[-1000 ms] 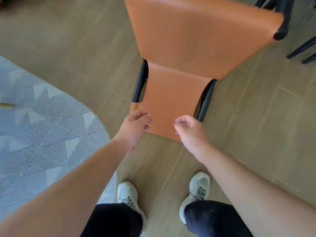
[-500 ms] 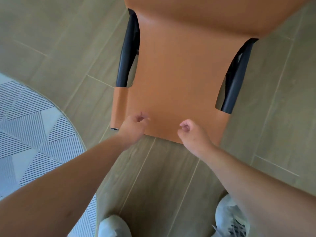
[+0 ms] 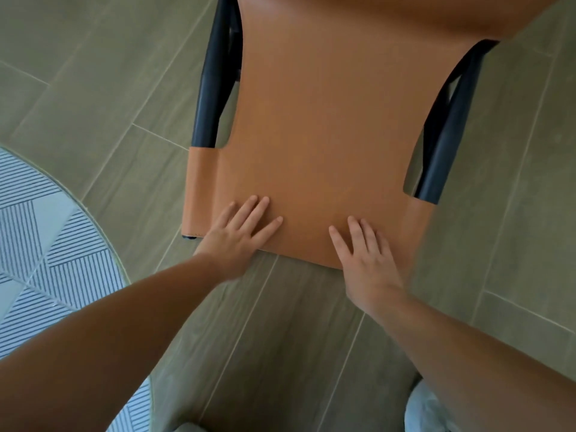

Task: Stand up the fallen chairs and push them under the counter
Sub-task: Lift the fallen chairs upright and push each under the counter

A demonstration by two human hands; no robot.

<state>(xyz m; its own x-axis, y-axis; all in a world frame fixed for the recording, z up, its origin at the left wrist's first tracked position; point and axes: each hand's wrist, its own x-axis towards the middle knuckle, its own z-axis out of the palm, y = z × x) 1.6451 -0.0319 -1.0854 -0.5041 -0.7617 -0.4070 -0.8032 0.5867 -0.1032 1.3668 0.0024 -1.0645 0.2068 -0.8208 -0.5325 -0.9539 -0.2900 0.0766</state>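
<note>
An orange leather chair (image 3: pixel 324 126) with black frame tubes lies on its back on the floor, its backrest toward me. My left hand (image 3: pixel 240 232) rests flat on the backrest near its top edge, left of centre, fingers straight. To its right my right hand (image 3: pixel 364 257) also lies flat on the backrest by the same edge, fingers spread. The seat runs out of the frame at the top; the chair's legs are hidden.
A grey-green tiled floor (image 3: pixel 93 73) surrounds the chair. A round blue and white striped rug (image 3: pixel 40 244) lies at the left. My white shoes (image 3: pixel 427 410) show at the bottom edge.
The view has closed in on the chair's backrest. Both hands went from loosely curled just short of its top edge to lying flat on it with fingers straight.
</note>
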